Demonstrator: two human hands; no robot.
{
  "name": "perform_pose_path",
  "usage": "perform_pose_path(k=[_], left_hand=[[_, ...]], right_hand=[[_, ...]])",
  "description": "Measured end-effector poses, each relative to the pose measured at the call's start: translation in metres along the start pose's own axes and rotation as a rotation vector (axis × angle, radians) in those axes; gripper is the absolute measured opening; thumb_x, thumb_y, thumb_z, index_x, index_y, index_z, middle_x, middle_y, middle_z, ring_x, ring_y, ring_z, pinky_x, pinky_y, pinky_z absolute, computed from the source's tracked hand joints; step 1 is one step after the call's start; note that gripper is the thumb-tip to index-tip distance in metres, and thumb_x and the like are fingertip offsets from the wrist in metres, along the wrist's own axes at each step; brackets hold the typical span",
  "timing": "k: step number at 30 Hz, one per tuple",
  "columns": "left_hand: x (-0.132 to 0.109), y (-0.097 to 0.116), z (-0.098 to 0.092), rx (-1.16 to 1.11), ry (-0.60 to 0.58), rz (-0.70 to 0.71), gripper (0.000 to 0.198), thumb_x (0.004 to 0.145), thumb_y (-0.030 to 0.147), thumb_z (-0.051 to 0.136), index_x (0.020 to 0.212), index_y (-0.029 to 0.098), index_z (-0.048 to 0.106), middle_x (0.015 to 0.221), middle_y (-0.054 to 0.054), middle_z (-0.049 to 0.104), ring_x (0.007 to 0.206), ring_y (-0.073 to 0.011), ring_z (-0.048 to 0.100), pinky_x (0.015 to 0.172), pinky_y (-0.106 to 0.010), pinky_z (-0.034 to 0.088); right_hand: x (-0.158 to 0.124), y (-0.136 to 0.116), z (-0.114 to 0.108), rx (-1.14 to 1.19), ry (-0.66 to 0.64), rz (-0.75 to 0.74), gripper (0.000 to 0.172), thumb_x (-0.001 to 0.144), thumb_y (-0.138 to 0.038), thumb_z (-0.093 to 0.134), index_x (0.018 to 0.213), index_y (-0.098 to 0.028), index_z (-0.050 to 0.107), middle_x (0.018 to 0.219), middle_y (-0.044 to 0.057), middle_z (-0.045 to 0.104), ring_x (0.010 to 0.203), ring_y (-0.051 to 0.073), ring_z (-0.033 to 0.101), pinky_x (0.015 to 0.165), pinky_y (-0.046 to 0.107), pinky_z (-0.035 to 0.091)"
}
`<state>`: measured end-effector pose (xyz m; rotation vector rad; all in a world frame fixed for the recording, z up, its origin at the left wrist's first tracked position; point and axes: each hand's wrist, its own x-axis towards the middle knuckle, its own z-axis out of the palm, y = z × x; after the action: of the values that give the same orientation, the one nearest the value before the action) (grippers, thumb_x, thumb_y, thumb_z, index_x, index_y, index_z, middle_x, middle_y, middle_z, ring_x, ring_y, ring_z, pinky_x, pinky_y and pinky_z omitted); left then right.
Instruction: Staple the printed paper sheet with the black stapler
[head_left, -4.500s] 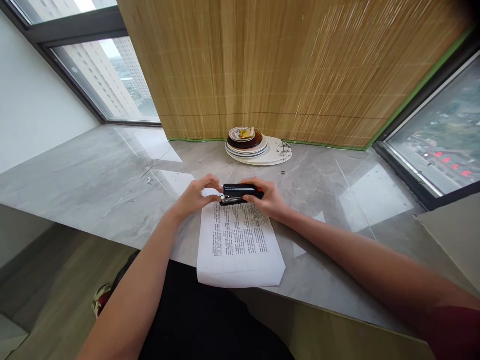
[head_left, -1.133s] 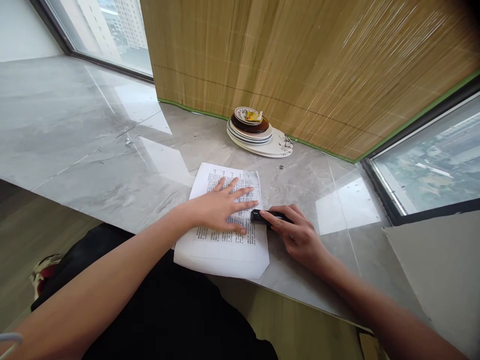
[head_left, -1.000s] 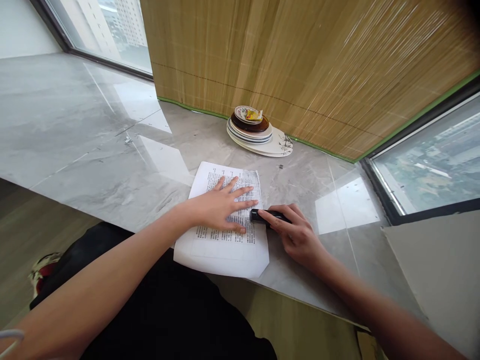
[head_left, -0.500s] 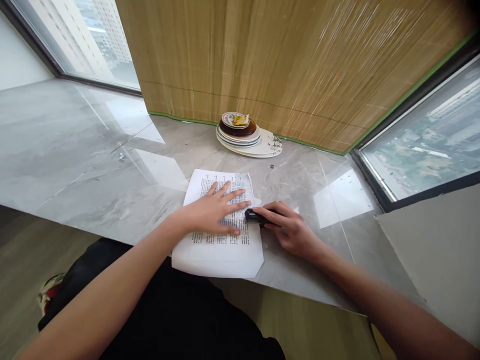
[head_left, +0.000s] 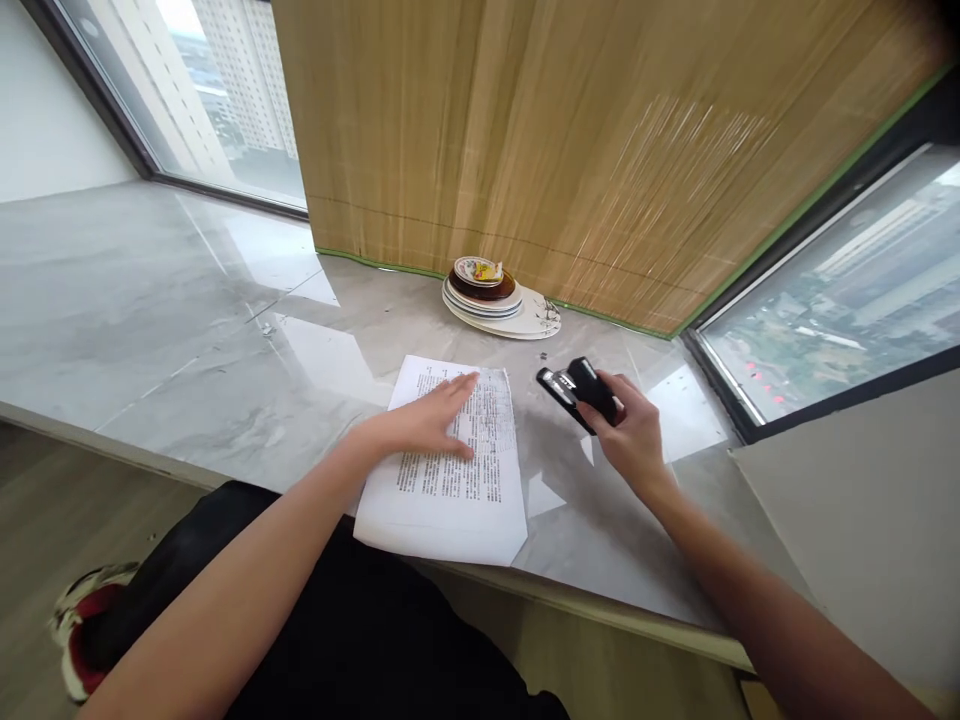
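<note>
A white sheet of paper [head_left: 450,525], printed with dense dark text, lies on the grey marble ledge with its near edge at the ledge's front. Over the left part of the print is my left hand [head_left: 424,420], fingers stretched out and holding nothing; whether it still presses on the paper I cannot tell. To the right of the sheet, apart from it, my right hand [head_left: 634,430] grips a black stapler [head_left: 589,390]. The stapler's jaws are spread and point up and to the left. Whether there are more sheets beneath the top one is unclear.
A stack of plates [head_left: 484,310] with a small yellow packet [head_left: 487,271] on top stands at the back by a bamboo blind [head_left: 480,130]. Windows flank the blind. The marble ledge [head_left: 187,330] stretches left, its front edge above my lap.
My right hand has drawn the stapler off the paper's right edge, to the right and upward. The fingers of my left hand have come closer together and shifted slightly left.
</note>
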<state>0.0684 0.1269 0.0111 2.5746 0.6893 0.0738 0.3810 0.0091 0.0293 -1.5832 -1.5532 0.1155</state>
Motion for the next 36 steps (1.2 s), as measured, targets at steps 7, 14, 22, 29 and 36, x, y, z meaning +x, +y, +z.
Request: perform_pose_path(k=[7, 14, 22, 29, 36], left_hand=[[0.003, -0.051, -0.02, -0.714, 0.785, -0.337, 0.039, 0.08, 0.022, 0.057, 0.114, 0.013, 0.071, 0.124, -0.017, 0.072, 0.116, -0.0291, 0.068, 0.103, -0.044, 0.05], [-0.003, -0.058, -0.021, -1.152, 0.89, -0.51, 0.023, 0.062, 0.018, 0.065, 0.082, 0.014, 0.075, 0.092, -0.012, 0.077, 0.092, -0.0248, 0.07, 0.084, -0.035, 0.052], [0.002, -0.049, -0.018, -1.132, 0.868, -0.527, 0.025, 0.06, 0.017, 0.062, 0.08, 0.013, 0.077, 0.088, -0.012, 0.076, 0.087, -0.023, 0.069, 0.083, -0.033, 0.051], [0.0, -0.047, -0.019, -1.135, 0.862, -0.511, 0.026, 0.056, 0.014, 0.06, 0.077, 0.014, 0.076, 0.087, -0.012, 0.077, 0.086, -0.0234, 0.069, 0.084, -0.034, 0.052], [0.0, -0.046, -0.02, -1.149, 0.935, -0.54, 0.025, 0.057, 0.012, 0.057, 0.075, 0.013, 0.075, 0.086, -0.013, 0.076, 0.085, -0.0225, 0.07, 0.086, -0.035, 0.053]], right_hand=[[0.014, -0.074, 0.079, 0.266, -0.259, -0.153, 0.04, 0.083, -0.013, 0.072, 0.121, -0.023, 0.07, 0.109, 0.006, 0.069, 0.098, 0.023, 0.066, 0.088, 0.037, 0.052], [0.02, -0.093, 0.148, 0.261, -0.377, -0.218, 0.044, 0.079, -0.008, 0.076, 0.12, -0.021, 0.069, 0.11, 0.007, 0.07, 0.102, 0.024, 0.064, 0.094, 0.039, 0.05], [0.019, -0.076, 0.148, 0.296, -0.401, -0.2, 0.045, 0.084, -0.014, 0.073, 0.128, -0.022, 0.065, 0.116, 0.007, 0.071, 0.106, 0.025, 0.064, 0.096, 0.039, 0.049], [0.016, -0.075, 0.15, 0.277, -0.409, -0.2, 0.046, 0.085, -0.015, 0.071, 0.129, -0.023, 0.062, 0.121, 0.007, 0.07, 0.109, 0.026, 0.063, 0.099, 0.042, 0.047], [0.015, -0.072, 0.149, 0.255, -0.421, -0.21, 0.046, 0.087, -0.016, 0.07, 0.132, -0.023, 0.06, 0.122, 0.007, 0.07, 0.109, 0.026, 0.062, 0.101, 0.043, 0.048]])
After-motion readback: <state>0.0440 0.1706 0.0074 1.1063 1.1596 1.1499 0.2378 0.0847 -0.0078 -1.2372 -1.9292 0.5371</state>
